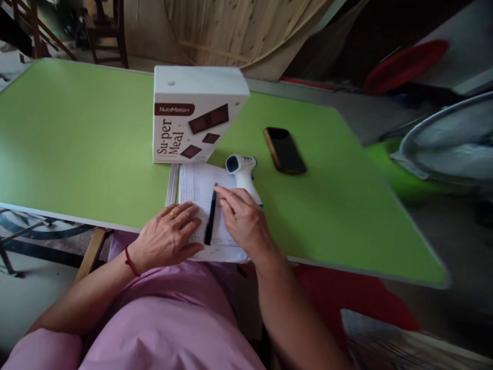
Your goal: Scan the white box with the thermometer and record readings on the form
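My left hand (169,234) lies flat on the left part of a sheet of written paper (190,180), fingers stretched out and holding nothing. A black pen (211,216) slants across the paper, between my two hands. My right hand (244,216) has curled fingers, with the index fingertip and thumb at the far end of the pen; how firmly they grip is hard to see. Just beyond this hand, a white and blue infrared thermometer (242,172) lies partly on the paper, its handle partly covered by my hand.
A white NutriMotion box (200,113) stands upright behind the paper. To the right, a dark phone (285,150) lies on the green table (96,139). A wooden chair (106,31) is beyond the table, and a red round basin (406,64) is at the far right.
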`<move>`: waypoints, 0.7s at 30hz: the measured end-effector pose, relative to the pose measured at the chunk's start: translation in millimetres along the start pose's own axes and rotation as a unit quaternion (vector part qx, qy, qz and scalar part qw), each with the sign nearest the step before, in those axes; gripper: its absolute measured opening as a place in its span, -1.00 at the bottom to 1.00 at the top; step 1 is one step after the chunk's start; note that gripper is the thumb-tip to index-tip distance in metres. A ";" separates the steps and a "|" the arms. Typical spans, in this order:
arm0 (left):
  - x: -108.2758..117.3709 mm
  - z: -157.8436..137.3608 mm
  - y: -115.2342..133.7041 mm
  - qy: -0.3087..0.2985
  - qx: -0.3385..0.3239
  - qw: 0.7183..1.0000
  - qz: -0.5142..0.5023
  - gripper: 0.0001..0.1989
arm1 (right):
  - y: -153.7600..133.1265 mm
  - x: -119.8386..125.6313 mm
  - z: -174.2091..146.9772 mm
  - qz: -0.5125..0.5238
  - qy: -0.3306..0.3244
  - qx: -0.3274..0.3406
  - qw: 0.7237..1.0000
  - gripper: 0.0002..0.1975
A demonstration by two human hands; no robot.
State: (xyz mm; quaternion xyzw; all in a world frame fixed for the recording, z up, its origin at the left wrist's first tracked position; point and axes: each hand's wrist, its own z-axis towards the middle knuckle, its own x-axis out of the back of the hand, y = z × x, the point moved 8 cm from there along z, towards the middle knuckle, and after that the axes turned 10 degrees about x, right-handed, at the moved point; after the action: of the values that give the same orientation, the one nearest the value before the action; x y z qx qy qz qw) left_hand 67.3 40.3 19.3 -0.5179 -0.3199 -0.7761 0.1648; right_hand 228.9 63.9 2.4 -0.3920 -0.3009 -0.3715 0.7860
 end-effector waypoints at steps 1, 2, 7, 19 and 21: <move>-0.3 -0.1 -0.4 -0.001 0.001 1.000 0.000 -0.55 | -4.1 1.8 -1.8 -0.004 0.003 -0.002 1.000 -0.68; -0.9 -0.2 -0.8 -0.004 0.002 1.000 0.001 -0.54 | -9.3 2.9 -4.0 -0.008 0.005 -0.003 1.000 -0.71; -2.9 -1.7 -3.0 -0.009 0.005 1.000 0.000 -0.52 | -27.9 -3.1 -15.0 -0.029 -0.023 -0.035 0.999 -0.80; -0.2 -4.7 -8.8 -0.026 0.013 0.997 -0.068 -0.57 | 16.9 -25.4 22.3 -0.126 -0.071 -0.045 0.988 -0.72; 9.4 -3.2 -17.6 -0.017 0.028 0.988 -0.150 -0.47 | 19.2 -27.4 20.8 -0.130 -0.060 -0.054 0.988 -0.69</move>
State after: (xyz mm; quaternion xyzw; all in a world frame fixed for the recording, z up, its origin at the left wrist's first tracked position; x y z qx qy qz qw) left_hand 50.9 51.9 21.3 -0.4722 -0.4184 -0.7738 0.0560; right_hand 226.0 98.9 -15.5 -0.4130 -0.3756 -0.4618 0.6893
